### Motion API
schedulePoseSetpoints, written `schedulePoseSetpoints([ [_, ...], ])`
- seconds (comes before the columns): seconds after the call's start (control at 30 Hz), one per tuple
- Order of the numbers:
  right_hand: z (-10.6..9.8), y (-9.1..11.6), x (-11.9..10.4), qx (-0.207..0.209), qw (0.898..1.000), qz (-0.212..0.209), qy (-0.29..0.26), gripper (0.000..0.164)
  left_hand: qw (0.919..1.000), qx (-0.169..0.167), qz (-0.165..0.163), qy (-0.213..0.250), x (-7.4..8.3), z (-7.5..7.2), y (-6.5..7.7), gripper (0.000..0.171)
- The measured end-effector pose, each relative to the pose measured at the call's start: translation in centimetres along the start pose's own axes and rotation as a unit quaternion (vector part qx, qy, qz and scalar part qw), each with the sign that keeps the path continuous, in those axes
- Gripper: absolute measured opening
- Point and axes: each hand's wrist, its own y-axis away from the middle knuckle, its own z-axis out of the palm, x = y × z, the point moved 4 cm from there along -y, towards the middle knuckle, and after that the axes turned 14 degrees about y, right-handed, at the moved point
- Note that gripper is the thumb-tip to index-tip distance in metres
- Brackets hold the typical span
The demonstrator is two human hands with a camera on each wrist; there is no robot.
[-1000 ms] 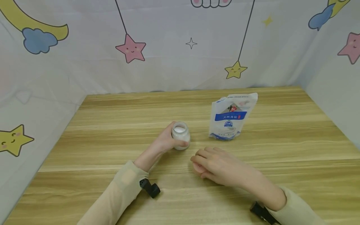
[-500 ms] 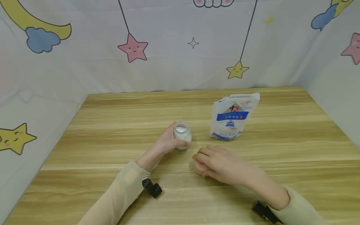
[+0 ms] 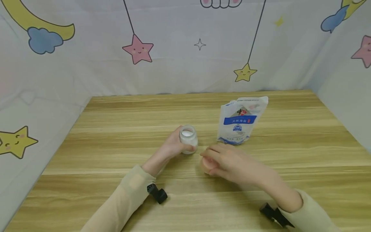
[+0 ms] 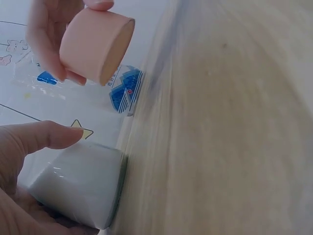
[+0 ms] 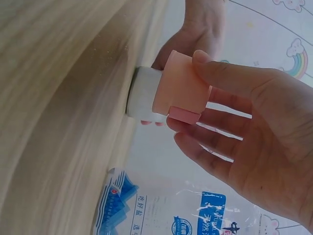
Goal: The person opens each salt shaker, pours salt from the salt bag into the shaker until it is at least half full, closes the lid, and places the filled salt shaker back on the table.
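My left hand (image 3: 173, 145) grips a small glass jar (image 3: 188, 140) from its left side, thumb across the front. The jar stands upright on the table, uncapped, with white grains inside. To the right of the jar, my right hand (image 3: 229, 161) holds a pink lid (image 3: 208, 165) between thumb and fingers. In the right wrist view a darker pink tab (image 5: 185, 114) shows on the lid's side. The left wrist view has the lid (image 4: 95, 45) slightly off the tabletop and apart from the jar (image 4: 80, 183). The lid's underside is mostly hidden.
A white and blue salt pouch (image 3: 237, 120), printed with Chinese characters, stands upright behind my right hand. The wood-grain table (image 3: 130, 112) ends at a white curtain (image 3: 174, 71) with stars and moons. Small black cameras (image 3: 157, 193) sit at both wrists.
My right hand has risen a little and shifted forward with the pink lid, lifting it from the table. The left hand keeps its grip on the jar. The head view has shifted slightly.
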Motion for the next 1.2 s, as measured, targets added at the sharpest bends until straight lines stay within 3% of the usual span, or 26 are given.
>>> schedulePoseSetpoints([
  [0.63, -1.1, -0.7, 0.4, -0.008, 0.999, 0.036, -0.008, 0.048, 0.9998, 0.008, -0.008, 0.014, 0.1, 0.0, 0.1, 0.063],
  [1.2, -2.0, -1.6, 1.0, 0.069, 0.997, 0.024, -0.028, 0.047, 0.9998, 0.008, 0.002, 0.021, 0.0, -0.1, 0.0, 0.064],
])
